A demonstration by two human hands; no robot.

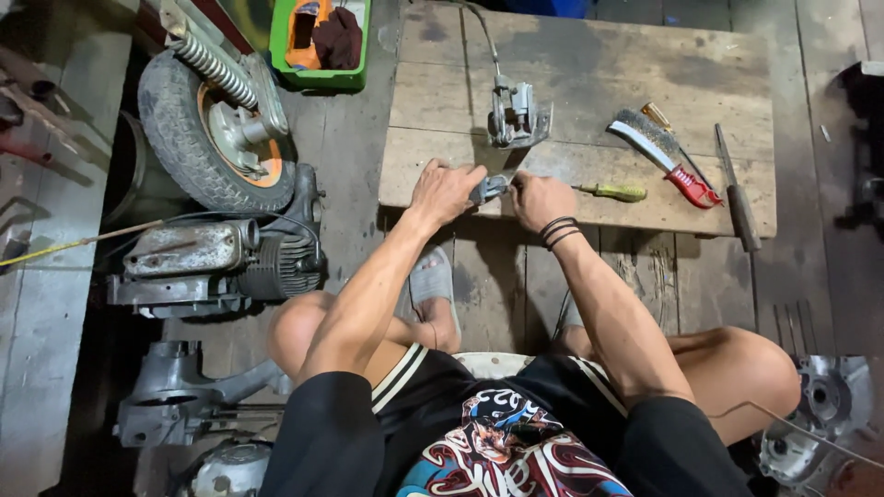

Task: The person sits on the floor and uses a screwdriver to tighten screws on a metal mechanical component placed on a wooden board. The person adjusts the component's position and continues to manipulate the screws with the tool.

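Hands meet at the near edge of the low wooden desk (589,74): left hand (446,190) and right hand (541,200) both clamped on a small metal part (489,189), braced against the board for steadiness; screwdriver (615,191) and wire brush (665,156) within reach.

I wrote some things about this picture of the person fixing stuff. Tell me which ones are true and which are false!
1. Both hands are on a small metal part at the near edge of the wooden board. True: the left hand and right hand meet on the metal part at the board.
2. The wire brush has a blue handle. False: the wire brush has a red handle.
3. A yellow-handled screwdriver lies by the right hand. True: the screwdriver is just beside it.
4. The wheel is on the board. False: the wheel lies on the floor, left of the board.
5. The crate is green. True: the crate.
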